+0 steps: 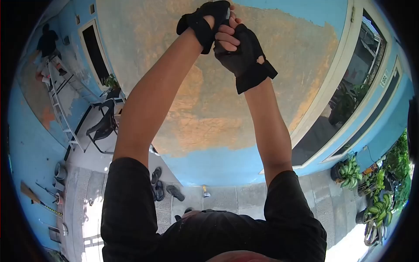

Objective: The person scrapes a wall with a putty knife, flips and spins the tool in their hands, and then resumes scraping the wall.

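While standing before the scraped wall (218, 100), have both arms stretched up toward its bare, mottled upper part; cannot tell whether touching it. Hold the right hand (244, 50) closed inside a black fingerless glove, with fingers curled inward. Have the left hand (207, 22), gloved alike, just beside it; cannot tell how far closed, with most fingers hidden. Glimpse a small pale edge (228, 14) between the two, too small to name.

See a tall ladder (56, 100) toward the left edge of the floor (242, 196), with a co-worker (46, 41) in dark clothing up on it. Find a dark chair (104, 124) between that ladder and the wall's left edge, blocking part of the passage, near a potted plant (111, 81). Notice dark sandals (158, 187) lying near the wall's bottom edge, and a small yellow-and-white item (206, 191) to their right. Spot pots (60, 171) and a broom (29, 192) along the floor's left edge. See a window (360, 78) beyond the wall's right edge, and leafy potted plants (350, 169) crowding the floor's right edge.

Make out a small white plate (384, 79) past the window, bearing dark figures turned sideways, too small to read surely.
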`<state>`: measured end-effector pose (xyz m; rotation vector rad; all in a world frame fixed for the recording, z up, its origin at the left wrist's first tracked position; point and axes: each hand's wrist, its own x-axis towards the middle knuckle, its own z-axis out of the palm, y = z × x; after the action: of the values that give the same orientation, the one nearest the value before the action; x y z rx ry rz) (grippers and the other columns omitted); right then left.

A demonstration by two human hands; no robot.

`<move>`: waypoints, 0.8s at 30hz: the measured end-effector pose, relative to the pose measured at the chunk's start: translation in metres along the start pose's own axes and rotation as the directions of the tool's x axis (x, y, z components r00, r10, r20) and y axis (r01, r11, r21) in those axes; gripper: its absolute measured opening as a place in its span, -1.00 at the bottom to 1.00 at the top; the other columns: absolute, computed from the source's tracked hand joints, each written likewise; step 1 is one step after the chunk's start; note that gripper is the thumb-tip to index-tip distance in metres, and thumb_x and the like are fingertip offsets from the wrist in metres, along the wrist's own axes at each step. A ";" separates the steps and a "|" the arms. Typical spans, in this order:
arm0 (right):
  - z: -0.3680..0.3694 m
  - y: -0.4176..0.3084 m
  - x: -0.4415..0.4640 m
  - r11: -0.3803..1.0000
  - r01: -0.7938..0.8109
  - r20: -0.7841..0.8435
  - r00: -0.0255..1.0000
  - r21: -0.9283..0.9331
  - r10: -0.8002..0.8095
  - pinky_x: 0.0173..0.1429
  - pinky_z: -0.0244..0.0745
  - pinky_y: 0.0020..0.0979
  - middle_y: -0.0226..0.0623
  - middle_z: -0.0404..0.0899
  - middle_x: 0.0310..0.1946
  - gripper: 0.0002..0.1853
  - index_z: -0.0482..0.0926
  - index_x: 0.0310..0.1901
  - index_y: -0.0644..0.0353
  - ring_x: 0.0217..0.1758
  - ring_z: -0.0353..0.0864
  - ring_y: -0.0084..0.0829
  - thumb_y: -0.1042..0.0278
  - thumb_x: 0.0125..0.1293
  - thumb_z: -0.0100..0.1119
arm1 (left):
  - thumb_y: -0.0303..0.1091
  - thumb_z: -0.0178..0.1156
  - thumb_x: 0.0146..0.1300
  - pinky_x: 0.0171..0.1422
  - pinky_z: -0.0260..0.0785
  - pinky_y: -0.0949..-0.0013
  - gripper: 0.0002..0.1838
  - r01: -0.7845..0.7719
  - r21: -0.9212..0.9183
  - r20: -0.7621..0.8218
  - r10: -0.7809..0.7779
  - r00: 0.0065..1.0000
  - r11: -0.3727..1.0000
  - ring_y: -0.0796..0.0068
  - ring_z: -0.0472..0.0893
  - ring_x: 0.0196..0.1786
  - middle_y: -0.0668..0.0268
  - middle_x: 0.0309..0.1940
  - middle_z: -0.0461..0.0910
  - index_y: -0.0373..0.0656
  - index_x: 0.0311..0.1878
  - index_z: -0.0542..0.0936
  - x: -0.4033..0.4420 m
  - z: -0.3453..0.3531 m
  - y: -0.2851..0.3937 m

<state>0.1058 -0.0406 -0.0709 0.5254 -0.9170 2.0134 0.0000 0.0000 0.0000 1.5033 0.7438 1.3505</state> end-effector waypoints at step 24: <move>0.013 -0.001 0.005 0.999 0.014 0.078 0.997 -0.029 -0.012 -0.63 0.18 -0.61 -0.45 0.31 -0.52 -0.91 0.42 -0.16 0.02 -0.65 0.24 -0.64 0.37 0.51 -0.12 | -0.06 0.05 0.34 -0.69 0.18 0.41 -0.68 0.074 -0.286 0.202 -0.015 0.979 0.955 0.50 0.35 -0.70 0.36 -0.64 0.46 -0.07 -0.41 0.50 0.003 -0.007 0.002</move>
<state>0.1048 -0.0478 -0.0585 0.5953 -0.9865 1.9764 -0.0061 0.0036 0.0029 1.3505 0.4275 1.1973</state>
